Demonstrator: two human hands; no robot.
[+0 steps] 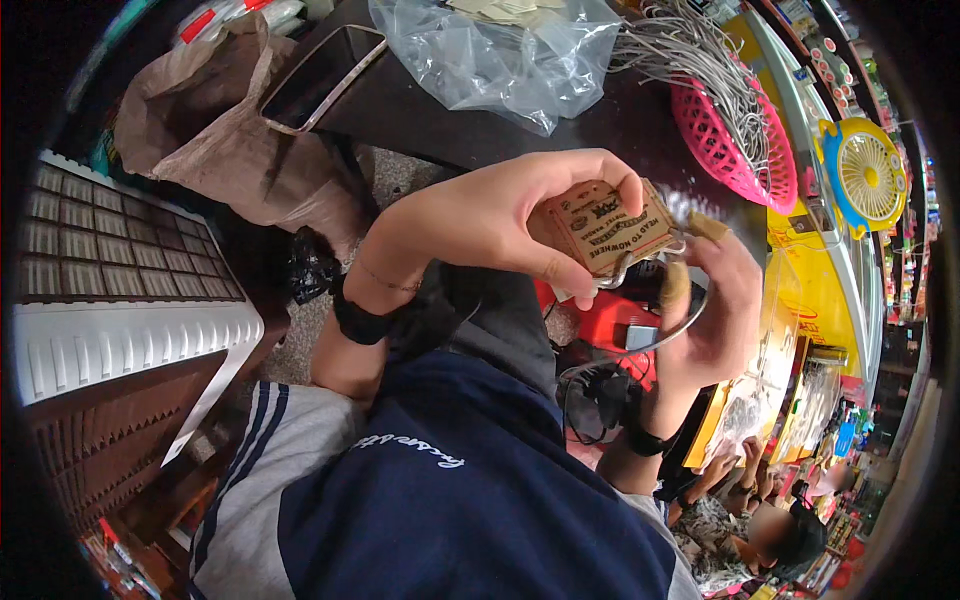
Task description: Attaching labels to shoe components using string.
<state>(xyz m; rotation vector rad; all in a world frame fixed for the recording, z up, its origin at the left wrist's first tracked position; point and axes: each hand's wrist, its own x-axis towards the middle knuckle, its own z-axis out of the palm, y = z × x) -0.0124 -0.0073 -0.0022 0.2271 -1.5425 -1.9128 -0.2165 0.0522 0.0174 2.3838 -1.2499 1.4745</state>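
My left hand is closed around a small stack of brown printed card tags, thumb below and fingers over the top edge. At the tags' right edge, my right hand pinches a thin pale grey cord. The cord curls against the lower edge of the tags and trails down in a loop towards my lap. Tan wraps cover fingertips of the right hand. Whether the cord passes through a hole in the tags cannot be made out. Both hands are raised in front of the dark table edge.
A pink basket full of grey cords stands on the dark table, beside a clear plastic bag with tags. A phone and brown sack are left. Nearby are an air cooler, a fan and another person.
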